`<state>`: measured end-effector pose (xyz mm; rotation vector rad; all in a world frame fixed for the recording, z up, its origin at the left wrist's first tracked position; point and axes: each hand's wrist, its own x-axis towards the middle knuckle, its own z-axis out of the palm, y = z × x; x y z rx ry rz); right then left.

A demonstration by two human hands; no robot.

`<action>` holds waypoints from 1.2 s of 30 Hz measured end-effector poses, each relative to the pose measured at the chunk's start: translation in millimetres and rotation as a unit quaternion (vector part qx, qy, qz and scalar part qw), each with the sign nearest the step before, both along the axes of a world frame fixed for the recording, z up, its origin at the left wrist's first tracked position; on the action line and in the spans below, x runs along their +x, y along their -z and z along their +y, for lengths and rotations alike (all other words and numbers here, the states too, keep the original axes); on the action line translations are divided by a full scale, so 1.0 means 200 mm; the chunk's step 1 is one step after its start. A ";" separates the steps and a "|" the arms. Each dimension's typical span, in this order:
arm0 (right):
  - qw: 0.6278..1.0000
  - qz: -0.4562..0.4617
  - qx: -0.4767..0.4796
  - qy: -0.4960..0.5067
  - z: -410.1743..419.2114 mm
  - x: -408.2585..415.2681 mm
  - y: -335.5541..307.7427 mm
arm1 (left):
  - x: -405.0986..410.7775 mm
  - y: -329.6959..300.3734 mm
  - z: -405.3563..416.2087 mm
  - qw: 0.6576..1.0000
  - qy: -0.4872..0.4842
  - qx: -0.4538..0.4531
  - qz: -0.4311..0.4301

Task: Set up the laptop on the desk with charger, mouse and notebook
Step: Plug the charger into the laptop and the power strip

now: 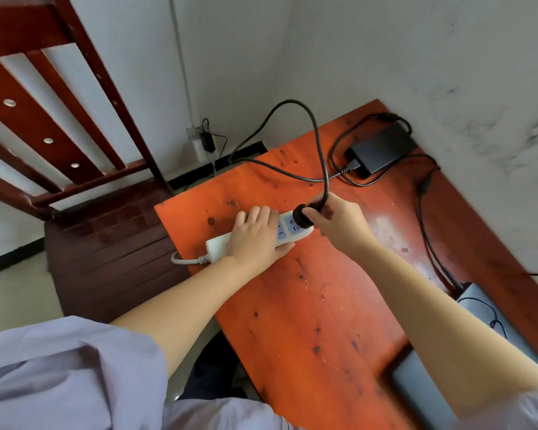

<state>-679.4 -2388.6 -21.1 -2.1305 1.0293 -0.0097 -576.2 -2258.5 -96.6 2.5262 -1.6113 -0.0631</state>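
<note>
A white power strip (218, 244) lies on the orange-red desk (311, 305) near its left edge. My left hand (255, 234) presses down across the strip's middle. My right hand (339, 223) grips the charger's round black plug (302, 216), which sits on a socket at the strip's far end. The plug's black cable (316, 128) loops up and runs to the black charger brick (382, 148) at the desk's far corner. A thinner cable (424, 218) leads from the brick to the grey laptop (479, 308) at the right edge, partly hidden by my right arm.
A dark red wooden chair (106, 243) stands left of the desk. A wall socket (199, 141) with a black plug in it sits low on the white wall behind. The strip's white cord (184, 260) hangs off the desk's left edge.
</note>
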 end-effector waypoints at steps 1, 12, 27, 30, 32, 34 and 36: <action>1.000 0.004 -0.010 -0.003 0.01 0.01 0.00 | 0.00 0.00 0.00 1.000 -0.002 0.000 0.000; 0.996 0.023 -0.074 0.045 0.05 0.06 0.04 | 0.00 0.01 0.00 1.000 -0.009 0.004 0.004; 0.990 0.083 -0.114 -0.014 0.13 0.08 0.03 | -0.01 -0.01 -0.01 0.999 -0.016 0.029 -0.012; 0.990 0.080 -0.115 -0.018 0.11 0.11 0.03 | -0.01 0.00 -0.02 0.999 -0.013 0.030 -0.015; 0.989 0.083 -0.122 -0.026 0.09 0.16 0.02 | -0.01 0.00 -0.02 0.999 -0.012 0.035 -0.022; 0.990 0.068 -0.126 -0.022 0.10 0.18 0.03 | 0.00 0.00 -0.02 0.999 -0.010 0.038 -0.029; 0.992 0.041 -0.122 -0.008 0.13 0.13 0.05 | -0.01 0.00 -0.02 0.999 -0.010 0.035 -0.018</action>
